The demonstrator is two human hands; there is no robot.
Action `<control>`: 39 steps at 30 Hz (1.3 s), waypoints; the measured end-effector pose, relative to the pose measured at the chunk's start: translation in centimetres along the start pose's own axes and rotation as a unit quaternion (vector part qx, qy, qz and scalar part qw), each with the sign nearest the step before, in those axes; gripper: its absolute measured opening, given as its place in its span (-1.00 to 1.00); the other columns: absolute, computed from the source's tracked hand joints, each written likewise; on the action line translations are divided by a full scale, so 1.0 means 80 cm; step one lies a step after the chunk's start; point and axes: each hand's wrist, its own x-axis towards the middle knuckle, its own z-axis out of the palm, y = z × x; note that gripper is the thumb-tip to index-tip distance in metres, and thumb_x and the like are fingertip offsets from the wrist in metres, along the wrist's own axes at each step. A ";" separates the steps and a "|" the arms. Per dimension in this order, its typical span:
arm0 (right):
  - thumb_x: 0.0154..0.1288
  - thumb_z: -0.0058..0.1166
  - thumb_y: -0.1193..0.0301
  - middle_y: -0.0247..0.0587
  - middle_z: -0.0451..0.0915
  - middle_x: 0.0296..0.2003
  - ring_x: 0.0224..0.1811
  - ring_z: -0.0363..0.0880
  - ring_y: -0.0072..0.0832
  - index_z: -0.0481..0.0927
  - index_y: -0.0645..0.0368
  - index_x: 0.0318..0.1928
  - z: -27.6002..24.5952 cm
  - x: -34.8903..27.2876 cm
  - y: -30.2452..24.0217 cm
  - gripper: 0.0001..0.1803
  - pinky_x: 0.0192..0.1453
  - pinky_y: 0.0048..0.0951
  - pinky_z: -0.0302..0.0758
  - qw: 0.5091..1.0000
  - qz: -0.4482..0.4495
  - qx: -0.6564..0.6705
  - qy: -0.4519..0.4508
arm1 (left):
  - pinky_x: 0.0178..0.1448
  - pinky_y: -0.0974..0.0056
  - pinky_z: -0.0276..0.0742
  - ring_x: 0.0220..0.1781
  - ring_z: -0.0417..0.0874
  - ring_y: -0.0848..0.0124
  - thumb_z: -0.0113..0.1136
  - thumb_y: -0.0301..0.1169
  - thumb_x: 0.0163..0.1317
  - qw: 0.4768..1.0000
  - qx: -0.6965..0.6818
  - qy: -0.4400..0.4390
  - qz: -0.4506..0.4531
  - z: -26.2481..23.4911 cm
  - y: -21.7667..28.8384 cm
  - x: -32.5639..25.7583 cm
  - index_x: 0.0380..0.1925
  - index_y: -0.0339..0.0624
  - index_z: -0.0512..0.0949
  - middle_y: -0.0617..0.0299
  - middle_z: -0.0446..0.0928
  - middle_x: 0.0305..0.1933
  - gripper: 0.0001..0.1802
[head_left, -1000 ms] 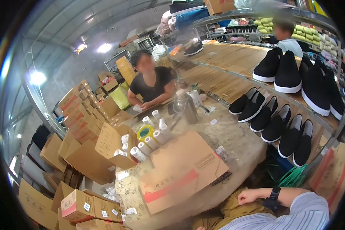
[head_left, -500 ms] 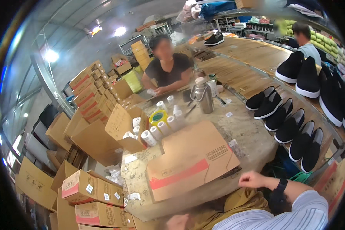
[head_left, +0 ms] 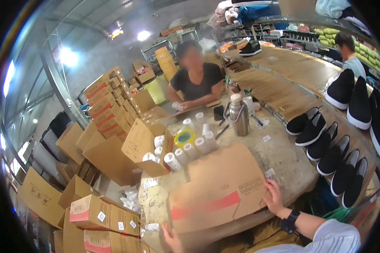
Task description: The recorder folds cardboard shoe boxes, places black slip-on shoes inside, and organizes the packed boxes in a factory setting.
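Note:
A flattened cardboard box (head_left: 217, 185) with a red stripe lies on the worn table in front of me. My right hand (head_left: 274, 197) is at its right edge, fingers curled along the edge and thumb at the near side. At the box's near left corner is my left hand (head_left: 172, 239), fingers stretched out and apart, beside the cardboard's edge. Whether the left fingertips touch it is hard to tell. A dark band is on my right wrist.
Beyond the cardboard stand white label rolls (head_left: 190, 149), a yellow tape roll (head_left: 184, 138), an open carton (head_left: 145, 143) and a steel flask (head_left: 239, 118). Black shoes (head_left: 333, 154) line a rack at right. Closed boxes (head_left: 90, 209) are stacked at left. A person (head_left: 196, 82) sits across the table.
My right hand has moved from above my lap to the cardboard's right edge. My left hand has come up to its near left corner. The view has shifted slightly.

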 end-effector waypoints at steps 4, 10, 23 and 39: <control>0.28 0.01 0.21 0.14 0.30 0.23 0.27 0.30 -0.04 0.40 0.32 0.12 0.001 0.002 -0.005 -0.49 0.31 -0.24 0.23 0.996 0.033 0.074 -0.024 | 0.24 0.24 0.31 0.16 0.43 0.21 -0.05 -0.43 0.31 0.994 0.072 0.032 0.073 0.054 0.008 -0.005 0.20 -0.36 0.26 -0.05 0.41 0.13 -0.54; 0.29 -0.14 0.28 0.14 0.34 0.21 0.28 0.30 -0.09 0.42 0.36 0.10 0.003 0.012 -0.015 -0.53 0.33 -0.26 0.19 0.986 0.048 0.158 0.027 | 0.34 0.18 0.23 0.26 0.38 0.10 -0.08 -0.32 0.37 0.989 0.124 0.058 0.059 0.060 0.022 -0.007 0.14 -0.47 0.36 -0.12 0.38 0.22 -0.54; 0.32 -0.16 0.35 0.19 0.33 0.20 0.23 0.35 -0.04 0.48 0.37 0.01 0.011 0.004 0.001 -0.62 0.27 -0.23 0.28 0.992 0.022 0.116 0.033 | 0.27 0.17 0.31 0.19 0.45 0.08 -0.08 -0.35 0.37 0.989 0.095 0.099 0.046 0.071 0.044 -0.012 0.12 -0.44 0.40 -0.13 0.43 0.16 -0.58; -0.02 0.26 0.03 0.18 0.00 0.36 0.38 0.08 0.00 0.34 0.17 0.25 -0.043 0.040 -0.035 -0.16 0.36 -0.19 0.17 0.956 0.133 -0.082 -0.249 | 0.21 0.20 0.35 0.05 0.50 0.19 0.01 -0.33 0.33 0.979 -0.200 -0.034 0.006 0.007 0.186 0.015 0.07 -0.26 0.45 -0.01 0.50 0.05 -0.63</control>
